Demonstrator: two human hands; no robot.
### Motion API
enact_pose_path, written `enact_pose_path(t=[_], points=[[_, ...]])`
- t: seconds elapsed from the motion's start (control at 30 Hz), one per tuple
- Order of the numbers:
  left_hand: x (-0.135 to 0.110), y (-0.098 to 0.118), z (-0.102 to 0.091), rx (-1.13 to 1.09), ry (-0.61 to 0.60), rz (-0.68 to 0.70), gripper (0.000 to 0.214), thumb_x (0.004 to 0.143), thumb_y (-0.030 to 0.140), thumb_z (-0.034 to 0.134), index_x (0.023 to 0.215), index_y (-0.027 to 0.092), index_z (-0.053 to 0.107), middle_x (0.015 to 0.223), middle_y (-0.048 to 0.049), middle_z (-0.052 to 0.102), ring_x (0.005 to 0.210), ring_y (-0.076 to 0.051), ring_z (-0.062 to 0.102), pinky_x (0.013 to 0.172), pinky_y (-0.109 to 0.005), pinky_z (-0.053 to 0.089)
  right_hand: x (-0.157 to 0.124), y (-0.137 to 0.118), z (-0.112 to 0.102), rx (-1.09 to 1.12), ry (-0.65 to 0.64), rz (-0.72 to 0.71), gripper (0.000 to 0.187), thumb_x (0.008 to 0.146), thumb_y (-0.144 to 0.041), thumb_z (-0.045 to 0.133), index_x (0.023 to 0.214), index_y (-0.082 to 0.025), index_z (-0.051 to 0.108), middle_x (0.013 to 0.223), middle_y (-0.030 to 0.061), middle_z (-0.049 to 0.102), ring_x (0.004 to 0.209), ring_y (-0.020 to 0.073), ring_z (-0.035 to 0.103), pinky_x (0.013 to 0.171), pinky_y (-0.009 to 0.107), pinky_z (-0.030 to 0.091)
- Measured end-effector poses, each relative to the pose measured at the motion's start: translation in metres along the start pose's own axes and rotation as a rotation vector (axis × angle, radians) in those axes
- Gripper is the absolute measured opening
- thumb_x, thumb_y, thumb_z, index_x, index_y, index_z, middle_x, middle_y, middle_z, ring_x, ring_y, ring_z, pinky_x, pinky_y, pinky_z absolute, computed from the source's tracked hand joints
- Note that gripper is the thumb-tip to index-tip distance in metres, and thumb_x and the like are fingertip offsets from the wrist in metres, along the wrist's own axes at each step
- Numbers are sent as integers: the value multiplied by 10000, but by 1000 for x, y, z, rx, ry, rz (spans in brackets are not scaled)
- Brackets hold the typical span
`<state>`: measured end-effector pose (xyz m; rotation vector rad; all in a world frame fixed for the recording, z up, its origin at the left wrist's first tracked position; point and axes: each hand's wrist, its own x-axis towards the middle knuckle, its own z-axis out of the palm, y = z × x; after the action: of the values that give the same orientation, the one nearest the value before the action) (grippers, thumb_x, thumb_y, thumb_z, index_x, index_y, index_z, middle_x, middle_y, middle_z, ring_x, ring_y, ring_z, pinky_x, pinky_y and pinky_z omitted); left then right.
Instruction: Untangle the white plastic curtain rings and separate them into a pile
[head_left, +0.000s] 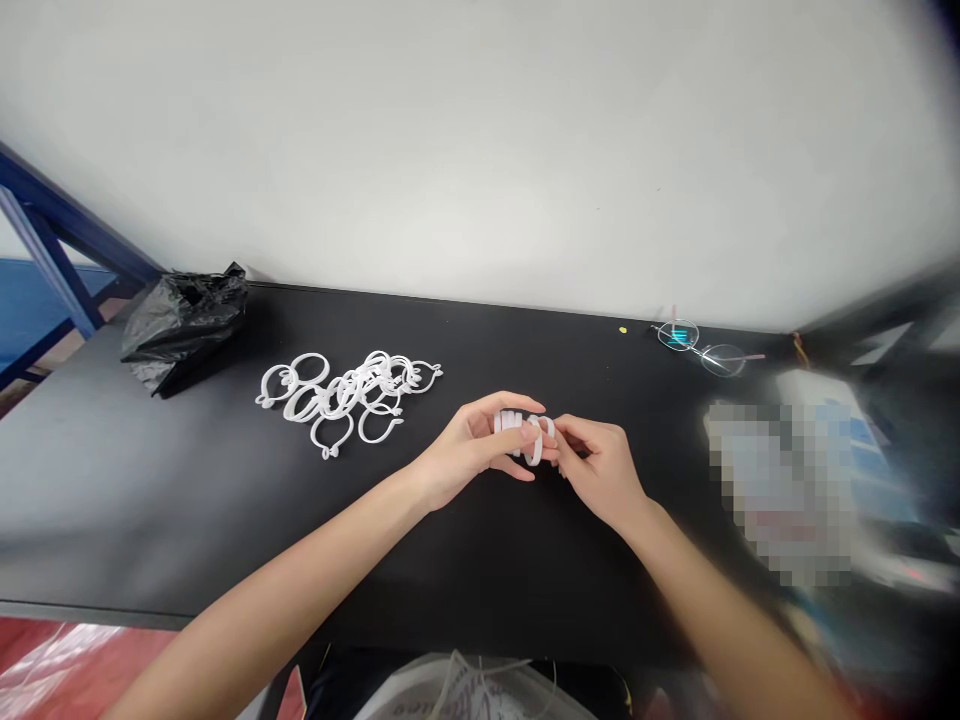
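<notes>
Several white plastic rings [508,422] sit together in my left hand [480,435], its fingers curled around them above the dark table. Another white ring stands slightly apart from that stack, near the left fingertips. My right hand [596,465] meets the left one from the right, its thumb and fingers pinched at the edge of a white ring [550,427]. Part of that ring is hidden by the fingers. Left of my hands lies a loose pile of white rings [352,390], many with small eyelets on their outer edge.
On the black table [187,500], a crumpled black plastic bag [187,325] lies at the back left. Wire-rimmed glasses [701,350] rest at the back right, with a tiny yellow bit [622,330] nearby. A blurred pale package [780,490] is at the right. A white wall [450,150] stands behind.
</notes>
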<state>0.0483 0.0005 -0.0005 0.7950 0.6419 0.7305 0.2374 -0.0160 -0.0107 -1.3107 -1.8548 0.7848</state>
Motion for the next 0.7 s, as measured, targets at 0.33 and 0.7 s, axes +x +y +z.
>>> enact_pose_path(t=[0.33,0.7], points=[[-1,4,-1,4,-18,28,253,857,263,707,1089,180,651,925,-76,752,913,-213,729,680,-254,605,0,-2,1,86,24,69,336,874,-344,615,585,-189,544,485,-41,486,443,85,428,458,232,356],[-1,12,-2,-133,-88,67,293,958,332,534,1171,159,635,1093,-145,736,1071,-272,685,859,-361,568,9,20,-15,-279,16,79,89,774,-245,681,857,-224,659,858,36,661,739,185,604,590,300,505]])
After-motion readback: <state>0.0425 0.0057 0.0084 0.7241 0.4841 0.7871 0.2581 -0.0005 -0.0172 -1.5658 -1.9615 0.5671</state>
